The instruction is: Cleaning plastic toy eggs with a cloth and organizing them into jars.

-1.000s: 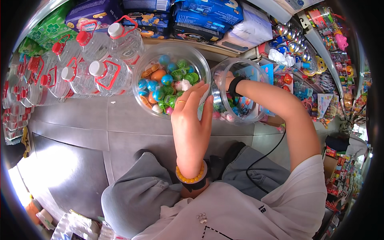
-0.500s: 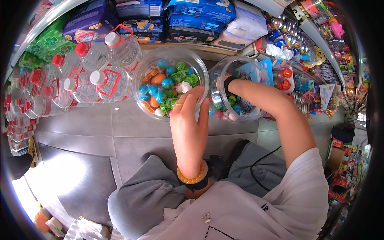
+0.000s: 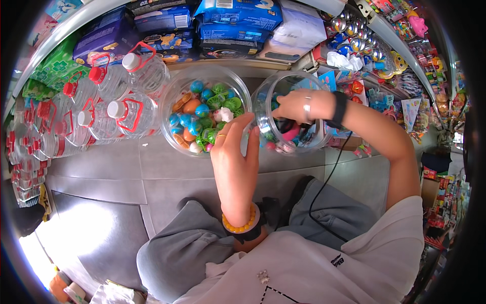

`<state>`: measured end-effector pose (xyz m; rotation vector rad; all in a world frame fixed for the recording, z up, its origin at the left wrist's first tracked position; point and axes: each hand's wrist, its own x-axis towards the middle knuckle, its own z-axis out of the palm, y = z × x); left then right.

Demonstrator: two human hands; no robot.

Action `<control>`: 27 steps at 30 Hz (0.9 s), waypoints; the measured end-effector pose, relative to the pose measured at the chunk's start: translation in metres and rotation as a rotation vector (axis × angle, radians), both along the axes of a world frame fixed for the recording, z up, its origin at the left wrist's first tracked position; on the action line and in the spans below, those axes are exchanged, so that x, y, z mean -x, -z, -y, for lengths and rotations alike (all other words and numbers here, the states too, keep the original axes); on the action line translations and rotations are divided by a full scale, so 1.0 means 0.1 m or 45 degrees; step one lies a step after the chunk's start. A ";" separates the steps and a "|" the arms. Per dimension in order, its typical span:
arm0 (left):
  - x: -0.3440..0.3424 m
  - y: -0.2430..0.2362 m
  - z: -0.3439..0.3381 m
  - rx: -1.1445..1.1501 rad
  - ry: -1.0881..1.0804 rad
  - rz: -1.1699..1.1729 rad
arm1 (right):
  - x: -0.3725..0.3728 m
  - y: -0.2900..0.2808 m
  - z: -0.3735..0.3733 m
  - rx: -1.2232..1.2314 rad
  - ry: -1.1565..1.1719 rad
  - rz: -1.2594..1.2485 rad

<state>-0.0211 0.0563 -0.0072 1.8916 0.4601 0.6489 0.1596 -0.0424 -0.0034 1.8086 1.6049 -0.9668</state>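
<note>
My left hand (image 3: 235,152), with a yellow bead bracelet, grips the near right rim of a clear round tub (image 3: 177,81) holding many blue, green, orange and white balls (image 3: 201,111). My right hand (image 3: 296,105), with a dark wristband, is in the mouth of a second clear container (image 3: 316,143), just right of the first. Its fingers are curled, and what they hold, if anything, is hidden. Beneath it a dark and pink object (image 3: 289,131) shows among small colourful items.
Water jugs with red handles (image 3: 130,114) stand left of the tub. Blue packs (image 3: 235,25) fill the shelf behind. Small toys (image 3: 392,71) crowd the right shelves. Below are the grey tiled floor (image 3: 167,167) and my bent legs (image 3: 182,238).
My right hand has risen from inside the right container to its mouth, uncovering the pink and dark object. My left hand stays at the tub's rim.
</note>
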 end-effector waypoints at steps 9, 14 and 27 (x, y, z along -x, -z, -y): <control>-0.14 0.10 0.34 0.686 0.293 0.248 | 0.37 -0.54 0.59 -1.233 0.226 -0.233; -0.16 0.06 0.48 0.887 0.394 0.244 | 0.39 -0.33 0.73 -1.634 0.349 -0.310; -0.18 0.10 0.61 1.086 0.376 0.248 | 0.41 -0.32 0.86 -1.677 0.491 -0.551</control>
